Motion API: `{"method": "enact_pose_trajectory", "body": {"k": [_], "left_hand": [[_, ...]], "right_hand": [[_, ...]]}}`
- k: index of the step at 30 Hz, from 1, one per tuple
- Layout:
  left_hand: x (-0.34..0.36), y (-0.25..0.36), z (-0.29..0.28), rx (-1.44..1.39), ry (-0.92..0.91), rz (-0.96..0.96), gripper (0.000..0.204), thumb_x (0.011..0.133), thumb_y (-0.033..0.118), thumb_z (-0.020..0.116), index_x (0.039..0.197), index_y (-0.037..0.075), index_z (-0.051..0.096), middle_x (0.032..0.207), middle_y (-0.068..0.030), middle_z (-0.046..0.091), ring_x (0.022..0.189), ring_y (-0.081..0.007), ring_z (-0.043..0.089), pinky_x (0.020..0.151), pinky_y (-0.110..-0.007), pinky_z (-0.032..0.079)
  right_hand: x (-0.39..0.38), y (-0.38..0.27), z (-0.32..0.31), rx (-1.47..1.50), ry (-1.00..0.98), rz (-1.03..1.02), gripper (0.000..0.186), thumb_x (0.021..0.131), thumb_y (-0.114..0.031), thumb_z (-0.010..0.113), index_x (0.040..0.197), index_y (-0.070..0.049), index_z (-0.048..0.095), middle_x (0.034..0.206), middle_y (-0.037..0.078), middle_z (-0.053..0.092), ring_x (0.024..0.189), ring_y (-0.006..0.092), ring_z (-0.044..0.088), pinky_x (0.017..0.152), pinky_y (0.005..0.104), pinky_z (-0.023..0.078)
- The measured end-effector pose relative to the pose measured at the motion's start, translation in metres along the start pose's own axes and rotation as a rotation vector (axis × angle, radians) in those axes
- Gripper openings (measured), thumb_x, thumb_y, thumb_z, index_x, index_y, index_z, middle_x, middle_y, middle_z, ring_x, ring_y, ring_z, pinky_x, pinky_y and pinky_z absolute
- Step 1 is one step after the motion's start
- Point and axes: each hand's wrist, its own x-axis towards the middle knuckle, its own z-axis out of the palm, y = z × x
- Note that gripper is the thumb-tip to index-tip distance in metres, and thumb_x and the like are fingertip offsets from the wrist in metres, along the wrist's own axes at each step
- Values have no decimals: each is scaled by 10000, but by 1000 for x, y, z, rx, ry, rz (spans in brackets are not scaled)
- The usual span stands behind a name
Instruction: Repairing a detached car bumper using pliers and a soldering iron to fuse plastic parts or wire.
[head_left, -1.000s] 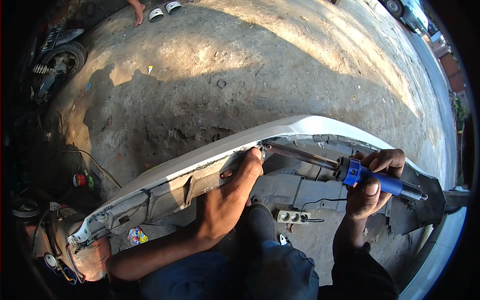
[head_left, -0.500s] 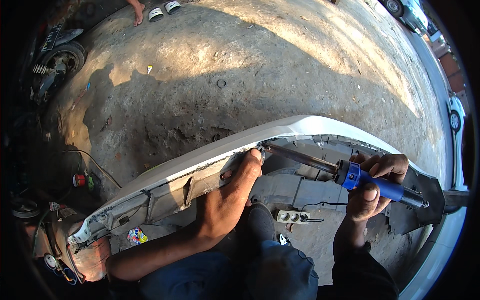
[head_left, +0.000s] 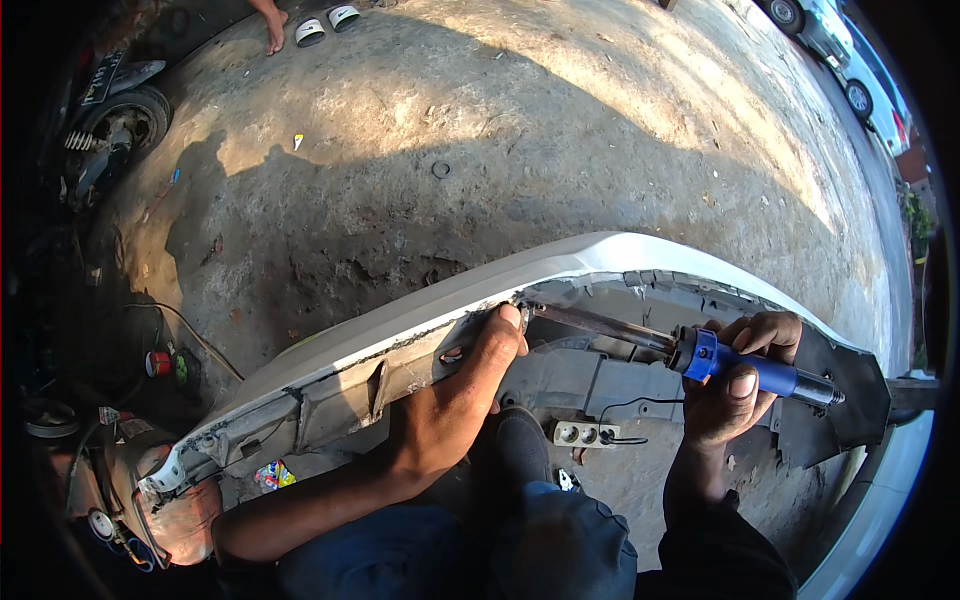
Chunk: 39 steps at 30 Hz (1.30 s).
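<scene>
A white car bumper (head_left: 560, 255) lies across in front of me, its inner side with grey plastic ribs toward me. My left hand (head_left: 455, 395) grips the bumper's near edge at mid-length, thumb pressed on top and fingers mostly hidden below. My right hand (head_left: 735, 405) is closed around the blue handle of a soldering iron (head_left: 620, 328). The iron's long metal shaft points left, its end at the bumper's edge beside my left thumb. Whether the tip touches the plastic is hard to make out.
Below the bumper, a white power strip (head_left: 580, 434) with a black cord lies near my shoe (head_left: 520, 450). An orange-red tank (head_left: 185, 515) stands lower left. A motorcycle wheel (head_left: 125, 130), a bare foot and white slippers (head_left: 328, 25) are beyond. Cars are at right.
My right hand and the soldering iron have shifted slightly left, and the shaft's end sits a little lower. My left hand keeps its grip. Cars have moved along the street.
</scene>
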Motion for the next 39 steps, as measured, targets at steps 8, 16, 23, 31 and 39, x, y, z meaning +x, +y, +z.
{"method": "enact_pose_trajectory", "body": {"k": [8,16,23,31,39], "left_hand": [[0,-3,0,12,-15,0,396,985,374,561,863,14,667,635,42,406,575,-51,398,477,-249,429],[1,-3,-1,19,-14,-12,368,995,365,549,906,26,662,655,40,426,590,-47,409,484,-245,433],[0,-3,1,10,3,-8,346,994,352,555,918,31,661,673,28,475,607,-48,444,488,-246,440],[0,-3,-1,23,-12,-16,356,995,354,553,911,24,660,678,19,488,601,-50,446,498,-247,448],[1,-3,0,10,12,15,359,993,364,557,908,31,661,662,32,454,597,-49,435,490,-250,444]], "right_hand": [[1,3,1,-14,-30,-57,522,849,-440,744,963,-35,435,761,40,468,495,86,469,528,243,453],[-3,2,0,15,15,26,534,795,-412,796,963,-33,460,823,19,435,718,79,484,731,248,537],[-4,0,2,8,17,32,545,794,-427,796,939,-47,433,797,7,419,666,70,467,693,252,542],[-2,8,-3,-54,-6,-54,541,844,-469,742,975,-39,442,827,40,468,514,94,501,585,263,496],[-3,2,2,-7,29,9,542,800,-444,789,938,-49,443,768,2,430,635,59,460,686,220,532]]}}
